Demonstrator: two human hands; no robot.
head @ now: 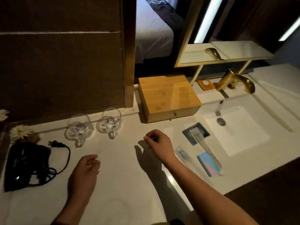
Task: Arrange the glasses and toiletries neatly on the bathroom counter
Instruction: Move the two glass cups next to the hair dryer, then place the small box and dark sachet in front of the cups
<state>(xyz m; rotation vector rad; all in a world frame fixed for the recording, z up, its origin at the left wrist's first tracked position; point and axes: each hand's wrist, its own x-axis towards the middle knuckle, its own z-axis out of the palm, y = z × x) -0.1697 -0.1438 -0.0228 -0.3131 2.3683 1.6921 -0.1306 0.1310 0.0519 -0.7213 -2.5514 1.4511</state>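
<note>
Glass mugs: two (pixel 79 127) (pixel 110 123), side by side at the table's (pixel 123 168) back edge, handles toward the person.
Toiletries: sachet (pixel 195 133), wrapped brushes (pixel 182 153) (pixel 206 149) and card (pixel 208 165) lie loosely between table centre and sink (pixel 243 132).
Left hand (pixel 85 172): loosely curled, empty, near the front edge.
Right hand (pixel 158 144): fingertips pinched together; on what, cannot tell.
Risk: a sweeping sleeve or wrist could likely knock the mugs or push wrappers into the sink.
Surface: white, smooth, dimly lit; wooden box (pixel 168 97) at back, black pouch (pixel 26 164) at left edge.
</note>
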